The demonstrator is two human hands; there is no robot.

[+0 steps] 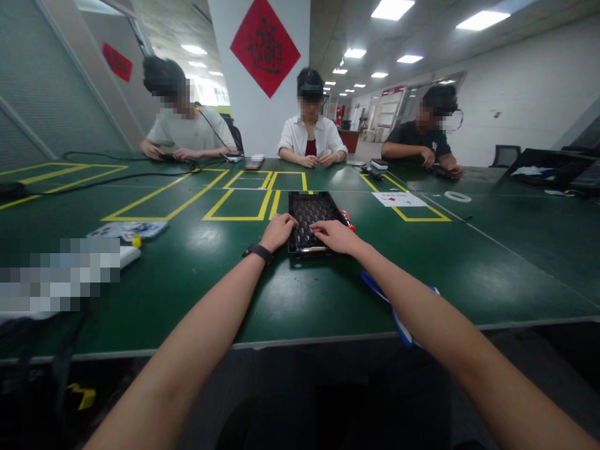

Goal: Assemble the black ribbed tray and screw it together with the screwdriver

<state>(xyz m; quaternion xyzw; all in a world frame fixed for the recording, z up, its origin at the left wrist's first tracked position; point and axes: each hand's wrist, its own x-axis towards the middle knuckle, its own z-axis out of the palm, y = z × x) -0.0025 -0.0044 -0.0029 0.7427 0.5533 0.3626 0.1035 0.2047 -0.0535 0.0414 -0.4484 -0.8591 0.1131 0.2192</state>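
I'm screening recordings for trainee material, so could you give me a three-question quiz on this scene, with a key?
1. Fill in: The dark wristband is on the person's ____ wrist.
2. Which thing is partly hidden by the person's right forearm?
a) a white ring
b) a blue-and-white item
c) a sheet of paper
3. True or false: The left hand is at the left side of the black tray, and the right hand reaches over the tray.

Key: 1. left; 2. b; 3. true
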